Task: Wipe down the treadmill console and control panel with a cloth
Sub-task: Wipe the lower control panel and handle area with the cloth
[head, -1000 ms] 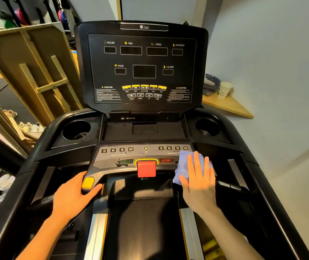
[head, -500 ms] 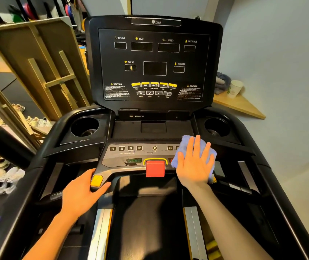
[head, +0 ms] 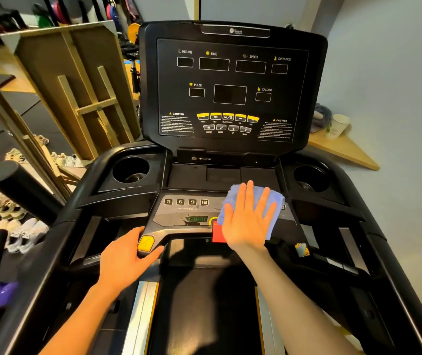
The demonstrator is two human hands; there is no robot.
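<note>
The black treadmill console [head: 230, 96] stands upright ahead with dark displays and yellow buttons. Below it lies the grey control panel [head: 179, 213] with number keys and a green START display. My right hand [head: 248, 221] lies flat, fingers spread, pressing a blue cloth [head: 275, 201] onto the panel's right half. The cloth hides the right-hand keys and part of the red stop button [head: 217, 234]. My left hand [head: 125, 262] grips the left handle end, thumb beside a yellow button [head: 145, 243].
Cup holders [head: 130, 170] [head: 309, 176] flank the panel. A wooden shelf [head: 343, 149] at the right wall carries a paper cup [head: 338, 125]. A wooden frame [head: 76, 85] leans at the left, with several shoes [head: 4, 221] and a black roller [head: 20, 190] below it.
My right hand has slid the cloth up and leftward across the control panel, from its right end to over the right keys and stop button. My left hand stays on the handle.
</note>
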